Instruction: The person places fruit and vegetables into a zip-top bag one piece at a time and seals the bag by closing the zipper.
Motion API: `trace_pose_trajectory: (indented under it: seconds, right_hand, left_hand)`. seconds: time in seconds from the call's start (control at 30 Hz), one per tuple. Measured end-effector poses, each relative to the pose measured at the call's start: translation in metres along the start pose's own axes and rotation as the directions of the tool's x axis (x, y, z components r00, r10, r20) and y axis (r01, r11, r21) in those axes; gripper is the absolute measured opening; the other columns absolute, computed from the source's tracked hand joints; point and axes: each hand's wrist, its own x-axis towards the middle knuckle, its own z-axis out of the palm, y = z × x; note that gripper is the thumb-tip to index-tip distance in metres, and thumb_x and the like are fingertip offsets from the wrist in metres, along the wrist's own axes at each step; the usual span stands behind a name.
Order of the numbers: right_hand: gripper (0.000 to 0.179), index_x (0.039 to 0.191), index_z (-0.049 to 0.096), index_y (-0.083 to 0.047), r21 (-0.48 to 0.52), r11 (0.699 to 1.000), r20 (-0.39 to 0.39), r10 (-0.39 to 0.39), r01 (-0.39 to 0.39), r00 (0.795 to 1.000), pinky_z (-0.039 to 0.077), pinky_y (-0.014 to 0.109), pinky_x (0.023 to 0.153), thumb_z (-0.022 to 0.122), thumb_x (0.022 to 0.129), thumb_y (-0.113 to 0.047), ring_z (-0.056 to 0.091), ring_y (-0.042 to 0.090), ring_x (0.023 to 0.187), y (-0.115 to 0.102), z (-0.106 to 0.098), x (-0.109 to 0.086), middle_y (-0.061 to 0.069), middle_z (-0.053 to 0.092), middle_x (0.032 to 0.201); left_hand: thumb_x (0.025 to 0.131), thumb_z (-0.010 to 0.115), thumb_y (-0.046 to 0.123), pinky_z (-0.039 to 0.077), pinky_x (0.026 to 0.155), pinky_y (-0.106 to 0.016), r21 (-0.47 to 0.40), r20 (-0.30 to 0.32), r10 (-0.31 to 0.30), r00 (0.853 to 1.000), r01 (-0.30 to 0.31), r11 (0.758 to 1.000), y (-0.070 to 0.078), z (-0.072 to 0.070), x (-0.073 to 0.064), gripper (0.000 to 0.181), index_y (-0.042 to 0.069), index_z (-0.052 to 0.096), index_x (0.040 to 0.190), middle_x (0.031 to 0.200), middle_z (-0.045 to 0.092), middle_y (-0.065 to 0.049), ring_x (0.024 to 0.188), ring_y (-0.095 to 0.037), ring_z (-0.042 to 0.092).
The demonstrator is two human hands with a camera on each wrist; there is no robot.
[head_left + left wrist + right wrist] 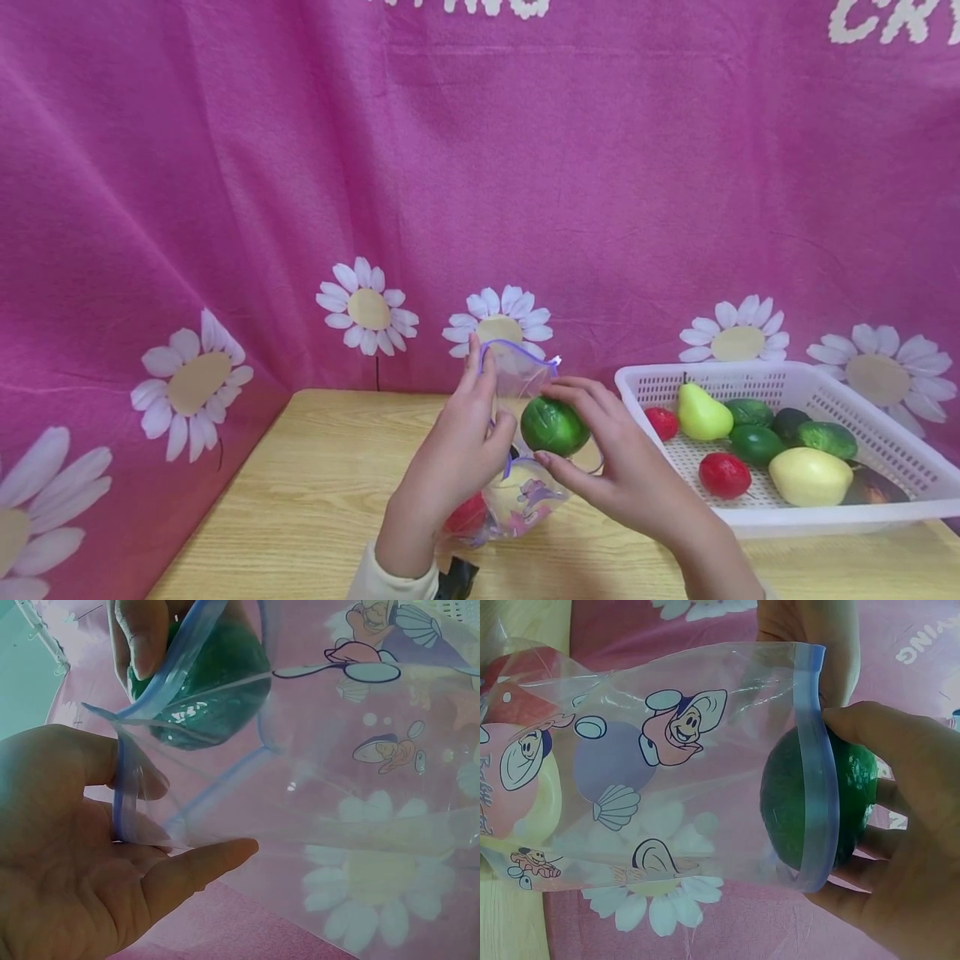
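My right hand (618,454) holds a glossy, rounded green fruit (555,426) between thumb and fingers. The fruit sits at the mouth of a clear zip bag (727,765) with a blue-purple zip edge and cartoon prints. In the right wrist view, part of the fruit is inside that edge. My left hand (461,442) pinches the bag's rim on the opposite side, one finger stretched out along the plastic in the left wrist view. Low in the bag lie a red item (467,515) and a pale yellow one (549,787), seen through the film.
A white perforated basket (637,385) stands at the right of the wooden table (337,467). It holds a pear (702,413), a yellow fruit (810,477), red fruits (724,476) and several green ones. Behind hangs a pink cloth (600,167) with daisies.
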Motion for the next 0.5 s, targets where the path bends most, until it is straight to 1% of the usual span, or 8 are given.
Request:
trace_pose_trajectory:
  seconds: [0.07,0.13,0.17,0.2,0.27,0.3,0.43,0.5]
  right_hand:
    - [0.059,0.139,0.057,-0.022,0.0,1.0,0.006,0.005,-0.005,1.0,0.055,0.039,0.096,0.081,0.086,-0.02,0.052,0.017,0.127,0.0,0.0003,-0.0005,-0.001,0.052,0.141]
    - [0.059,0.14,0.056,-0.022,-0.001,1.0,0.011,0.012,-0.012,1.0,0.056,0.039,0.095,0.081,0.086,-0.021,0.052,0.017,0.127,0.0002,0.0005,-0.0009,-0.001,0.052,0.141]
    - [0.059,0.14,0.056,-0.022,-0.001,1.0,0.013,0.015,-0.015,1.0,0.056,0.039,0.095,0.081,0.086,-0.021,0.052,0.018,0.127,0.0003,0.0005,-0.0011,0.0,0.052,0.141]
    - [0.059,0.14,0.056,-0.022,-0.001,1.0,0.015,0.018,-0.018,1.0,0.055,0.04,0.096,0.081,0.087,-0.021,0.051,0.018,0.128,0.0004,0.0005,-0.0012,0.001,0.052,0.142]
    - [0.058,0.141,0.056,-0.022,-0.003,1.0,0.02,0.02,-0.02,1.0,0.053,0.045,0.1,0.08,0.088,-0.022,0.05,0.02,0.131,0.0008,0.0005,-0.0014,0.001,0.051,0.143]
    - [0.058,0.141,0.056,-0.022,-0.004,1.0,0.022,0.02,-0.02,1.0,0.051,0.047,0.101,0.079,0.089,-0.023,0.049,0.02,0.132,0.001,0.0004,-0.0015,0.001,0.051,0.143]
    - [0.055,0.142,0.055,-0.021,-0.005,1.0,0.031,0.015,-0.015,0.999,0.046,0.055,0.105,0.076,0.091,-0.023,0.047,0.022,0.134,0.0016,0.0003,-0.0018,-0.001,0.05,0.144]
    - [0.053,0.141,0.056,-0.02,-0.008,1.0,0.031,0.008,-0.007,0.999,0.047,0.054,0.105,0.076,0.092,-0.021,0.048,0.022,0.134,0.002,0.0002,-0.0017,-0.001,0.051,0.144]
  left_hand:
    - [0.097,0.053,0.013,0.047,0.103,-0.038,-0.002,0.005,-0.003,1.0,0.003,1.0,-0.0001,0.0,0.0,0.071,-0.003,0.021,0.159,0.17,-0.005,-0.004,0.131,-0.024,0.048]
    - [0.097,0.053,0.014,0.049,0.098,-0.036,-0.01,0.013,-0.005,1.0,0.006,1.0,-0.0002,0.0001,-0.0002,0.071,-0.002,0.021,0.159,0.17,-0.005,-0.003,0.109,-0.023,0.06]
    - [0.097,0.053,0.014,0.049,0.094,-0.034,-0.012,0.013,-0.004,1.0,0.004,1.0,-0.0004,0.0002,-0.0001,0.071,-0.003,0.022,0.159,0.17,-0.005,-0.003,0.103,-0.022,0.06]
    - [0.097,0.052,0.014,0.049,0.09,-0.032,-0.015,0.016,-0.005,1.0,0.006,1.0,-0.0005,0.0002,-0.0002,0.071,-0.003,0.022,0.159,0.17,-0.005,-0.003,0.09,-0.019,0.059]
    - [0.098,0.052,0.016,0.052,0.081,-0.028,-0.025,0.027,-0.006,1.0,0.007,1.0,-0.0006,0.0001,-0.0001,0.07,-0.002,0.021,0.159,0.17,-0.006,-0.001,0.066,-0.014,0.051]
    - [0.098,0.051,0.016,0.053,0.076,-0.026,-0.031,0.032,-0.008,0.999,0.009,0.999,-0.0007,0.0001,-0.0001,0.07,-0.002,0.021,0.159,0.17,-0.007,0.0,0.06,-0.011,0.047]
    - [0.099,0.051,0.017,0.05,0.057,-0.023,-0.055,0.049,-0.011,0.999,0.014,0.998,-0.0007,-0.0002,-0.0004,0.071,-0.001,0.019,0.16,0.169,-0.01,0.003,0.048,-0.004,0.033]
    - [0.1,0.051,0.017,0.049,0.056,-0.022,-0.058,0.047,-0.01,0.999,0.013,0.998,-0.0007,-0.0005,-0.0005,0.07,0.0,0.019,0.16,0.169,-0.01,0.003,0.048,-0.003,0.032]
